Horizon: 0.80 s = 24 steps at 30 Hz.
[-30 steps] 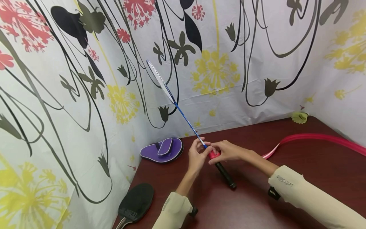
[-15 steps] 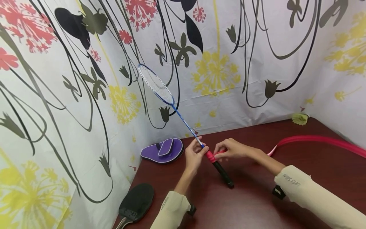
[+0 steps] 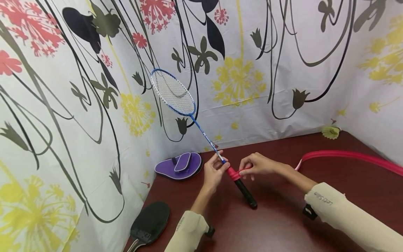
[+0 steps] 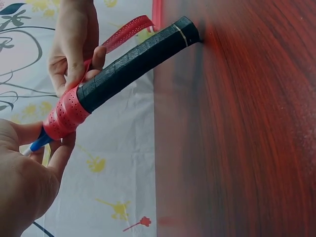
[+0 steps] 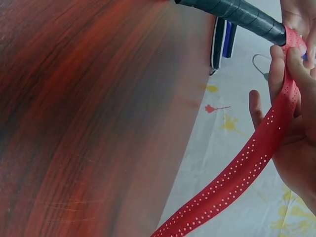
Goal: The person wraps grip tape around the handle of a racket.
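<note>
A blue and white badminton racket is held at a slant, its strung head up and left, its black handle toward the table. My left hand grips it with thumb and fingers where the shaft meets the handle. Red perforated grip tape is wrapped around the handle's upper end; the lower part shows black. My right hand pinches the tape's free strip close beside the handle. That strip runs back past the right hand and trails across the right side of the table.
On the dark red table lie a purple paddle case at the back left and a black table tennis paddle at the front left. A yellow shuttlecock sits in the far right corner. Flower-printed sheets hang behind.
The racket has turned, so its head shows its strings instead of its edge. My right hand has moved off the handle to the right, drawing the red strip out from it.
</note>
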### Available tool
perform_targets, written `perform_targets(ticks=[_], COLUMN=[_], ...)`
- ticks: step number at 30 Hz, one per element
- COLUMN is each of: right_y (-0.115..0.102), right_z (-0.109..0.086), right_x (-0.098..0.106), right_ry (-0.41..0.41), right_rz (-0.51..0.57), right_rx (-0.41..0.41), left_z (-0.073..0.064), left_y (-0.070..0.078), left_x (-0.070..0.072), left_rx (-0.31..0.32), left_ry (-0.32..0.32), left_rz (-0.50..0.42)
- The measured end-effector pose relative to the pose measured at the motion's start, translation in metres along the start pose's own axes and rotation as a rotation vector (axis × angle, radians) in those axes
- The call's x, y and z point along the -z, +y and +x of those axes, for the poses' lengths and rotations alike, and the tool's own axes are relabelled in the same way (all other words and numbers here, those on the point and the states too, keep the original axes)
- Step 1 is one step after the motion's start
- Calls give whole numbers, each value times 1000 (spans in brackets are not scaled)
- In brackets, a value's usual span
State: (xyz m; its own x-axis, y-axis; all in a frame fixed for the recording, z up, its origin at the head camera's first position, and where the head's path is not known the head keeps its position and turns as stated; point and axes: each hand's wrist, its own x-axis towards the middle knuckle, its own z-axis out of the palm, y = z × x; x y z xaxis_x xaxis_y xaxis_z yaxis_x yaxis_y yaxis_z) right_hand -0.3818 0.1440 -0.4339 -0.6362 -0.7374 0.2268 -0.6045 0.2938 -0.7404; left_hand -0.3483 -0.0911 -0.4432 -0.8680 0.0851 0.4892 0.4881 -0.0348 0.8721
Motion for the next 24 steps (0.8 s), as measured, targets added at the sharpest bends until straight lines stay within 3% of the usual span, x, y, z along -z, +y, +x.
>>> perform_targets(ticks=[9,16,24], right_y=[5,2,-2], right_z=[5,6,9], right_x=[-6,-9,-10], right_ry=[-22,-50,-151], right_rz=[67,77,72], right_rx=[-17,-46,-61], left_z=[-4,-6,-7], left_y=[2,1,1], left_x=[1,2,5], left_rx=[6,50,60], left_ry=[-38,-67,-121], left_rz=[-46,-117,-206])
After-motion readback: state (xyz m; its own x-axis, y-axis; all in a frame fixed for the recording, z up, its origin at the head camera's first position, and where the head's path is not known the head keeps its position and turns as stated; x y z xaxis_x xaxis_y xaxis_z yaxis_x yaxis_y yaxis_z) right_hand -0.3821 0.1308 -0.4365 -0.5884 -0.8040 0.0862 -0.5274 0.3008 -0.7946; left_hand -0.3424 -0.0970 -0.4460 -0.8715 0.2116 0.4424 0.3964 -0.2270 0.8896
